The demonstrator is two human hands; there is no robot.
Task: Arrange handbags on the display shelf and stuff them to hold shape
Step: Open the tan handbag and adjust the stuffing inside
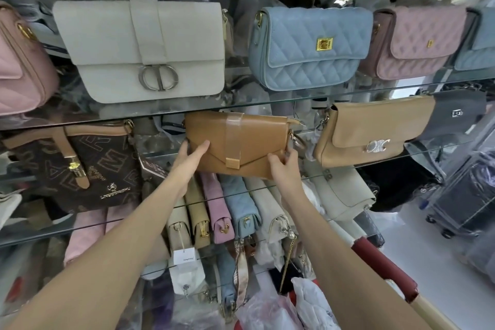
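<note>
Holding item: tan leather envelope-flap handbag with a gold square clasp (235,144), set between your two hands at the front edge of the middle glass shelf (348,166).

Left hand (187,158): fingers lie fairly straight along the bag's left end, thumb laid flat across the front flap. It presses rather than curls round.

Right hand (284,166): thumb and fingers pinch the bag's lower right corner, just below its strap ring.

Position: the bag stands upright, tilted slightly down to your right, flap facing you. A strip of clear tape runs down the flap's middle to the clasp.

Neighbours, same shelf: brown letter-print bag with a tan buckle strap (80,169) to your left; beige flap bag with a silver emblem clasp (372,131) to your right, both apart from the held bag.

Upper shelf: off-white flap bag with a round silver clasp (144,48), light blue quilted bag (308,48), pink quilted bag (417,40).

Obscured: your left fingertips are behind the bag. Whether its base rests on the glass cannot be told. A row of bags standing end-on (227,211) lies below, partly covered by your forearms. Items behind the upper row are wrapped and indistinct.
</note>
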